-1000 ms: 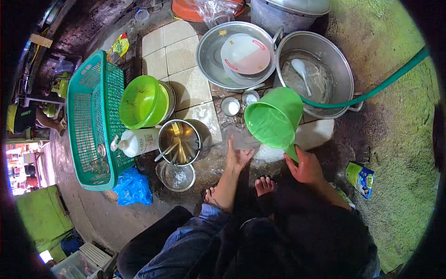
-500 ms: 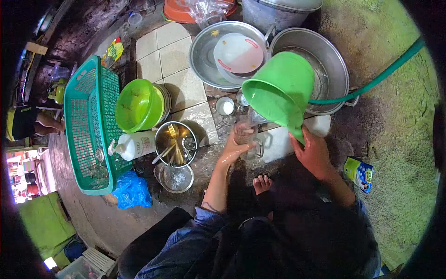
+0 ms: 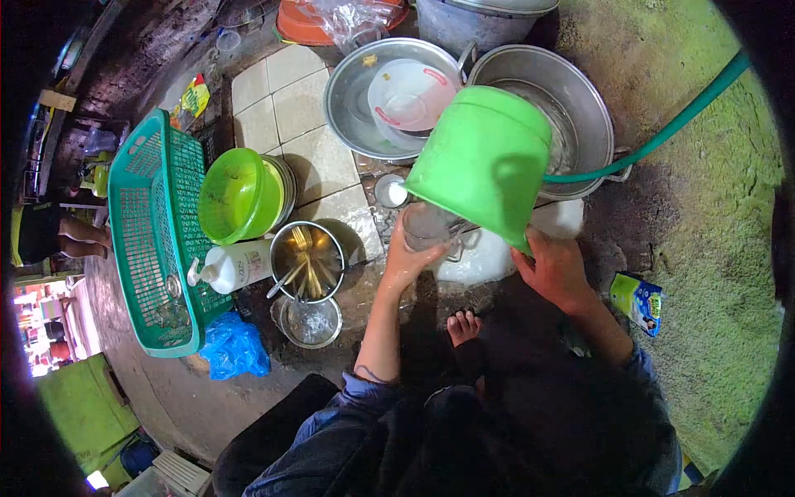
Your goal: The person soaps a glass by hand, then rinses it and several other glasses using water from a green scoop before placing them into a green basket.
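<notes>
My left hand is wrapped round a clear glass mug, its mouth beneath the lip of a green dipper. My right hand grips the dipper by its handle, and the dipper is tipped toward the mug. A metal cup stands just beyond my left hand. Behind the dipper are a metal basin holding pale plastic lids or bowls and a large metal pot.
At the left are a teal basket, green bowls, a pump bottle, a pot of cutlery, a small metal bowl and a blue bag. A green hose crosses the right. A person's legs show far left.
The dipper has tipped further over and moved slightly left. My left hand has brought the mug up and left, and its mouth now faces the dipper. The view has shifted slightly.
</notes>
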Demonstrator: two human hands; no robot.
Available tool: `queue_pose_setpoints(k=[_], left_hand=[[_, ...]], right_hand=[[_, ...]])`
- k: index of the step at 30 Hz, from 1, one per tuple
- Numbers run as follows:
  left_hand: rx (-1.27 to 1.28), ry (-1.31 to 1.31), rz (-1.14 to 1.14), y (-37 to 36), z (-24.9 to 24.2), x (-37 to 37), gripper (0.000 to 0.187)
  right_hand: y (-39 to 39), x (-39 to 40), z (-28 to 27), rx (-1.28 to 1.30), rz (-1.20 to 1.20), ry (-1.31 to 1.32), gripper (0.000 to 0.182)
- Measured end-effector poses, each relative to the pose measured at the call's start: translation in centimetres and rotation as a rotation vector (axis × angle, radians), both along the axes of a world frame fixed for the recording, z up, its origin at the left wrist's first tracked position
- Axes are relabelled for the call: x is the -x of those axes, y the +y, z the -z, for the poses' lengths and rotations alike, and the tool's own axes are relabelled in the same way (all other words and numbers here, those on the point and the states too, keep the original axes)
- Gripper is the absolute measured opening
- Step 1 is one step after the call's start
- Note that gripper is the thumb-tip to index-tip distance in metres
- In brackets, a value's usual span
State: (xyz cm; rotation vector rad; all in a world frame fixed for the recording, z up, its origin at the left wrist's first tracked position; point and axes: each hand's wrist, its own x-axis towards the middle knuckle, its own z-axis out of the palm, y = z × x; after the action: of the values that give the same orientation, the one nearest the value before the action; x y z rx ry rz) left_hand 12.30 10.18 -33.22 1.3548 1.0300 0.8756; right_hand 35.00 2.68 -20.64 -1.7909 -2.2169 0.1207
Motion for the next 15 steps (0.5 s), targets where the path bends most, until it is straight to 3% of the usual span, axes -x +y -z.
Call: queue_pose_setpoints(k=[2,4,6,8,10,11,12,14,15], left_hand=[[0.295,-0.151,-0.031,-0.3,0.7,0.5,0.076],[0.280,-0.177,0.005,-0.4,1.6,1.1,0.071],[0.434,-0.076,0.033,-0.1,2.5,1.0,0.070],[0.491,0.049,0.055,-0.2,-1.5,-0.1,0.074],[0.855,-0.247,-0.025,-0.7,-2.5,-0.9,0.077],[1.008,-0.351,0.088,-0.5,-0.3,-0.3,0.079],[1.006,-0.348,0.095,0.1,-0.6,0.3,0.079],[1.186,-0.275,0.319,1.4,-1.2,0.9,0.079],[1.141,-0.333,0.310,1.6,-0.8,0.7,0.080]], right_hand=[[0.0,-0.1,0.0,0.003,-0.013,-0.009,0.029],[0.2,-0.5,0.5,-0.017,-0.052,0.022,0.030],[0.7,-1.2,1.3,0.013,-0.025,0.004,0.031],[1.8,-1.7,1.7,0.039,0.012,-0.013,0.032],[3.8,-2.2,1.8,-0.066,0.156,0.025,0.032],[4.8,-2.6,2.7,-0.070,0.164,0.025,0.032],[5.8,-3.2,4.3,-0.179,0.228,0.024,0.030],[7.7,-4.4,6.8,-0.291,0.304,0.025,0.028],[8.7,-5.0,7.7,-0.330,0.323,0.023,0.027]])
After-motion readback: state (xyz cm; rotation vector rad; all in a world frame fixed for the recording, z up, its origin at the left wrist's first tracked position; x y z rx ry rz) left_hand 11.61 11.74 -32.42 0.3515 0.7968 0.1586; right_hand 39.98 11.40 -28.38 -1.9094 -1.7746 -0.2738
